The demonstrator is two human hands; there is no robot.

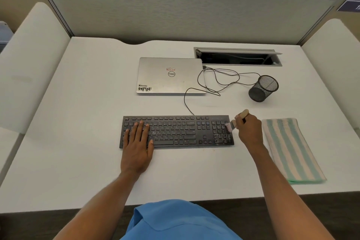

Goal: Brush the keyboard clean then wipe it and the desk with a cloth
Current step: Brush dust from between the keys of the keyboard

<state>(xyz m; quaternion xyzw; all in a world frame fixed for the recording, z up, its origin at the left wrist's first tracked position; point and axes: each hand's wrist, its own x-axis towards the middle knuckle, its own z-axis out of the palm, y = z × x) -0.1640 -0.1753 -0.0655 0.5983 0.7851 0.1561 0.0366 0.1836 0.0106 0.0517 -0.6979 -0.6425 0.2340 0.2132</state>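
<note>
The keyboard (176, 132) lies on the desk (78, 122) directly before the person; the left hand (137, 146) rests flat, fingers straight, on the keyboard's left-side keys, apparently to steady it against sliding under the strokes. The right hand (248, 128) grips a small brush (230, 125) by its handle, bristles angled down onto the number pad at the keyboard's right end, so brushing appears under way. The folded striped cloth (292, 150) lies just right of the keyboard, untouched, within reach for wiping

Left hand (137, 142) flat on keyboard (176, 131), right hand (248, 128) gripping brush (236, 120)
</note>
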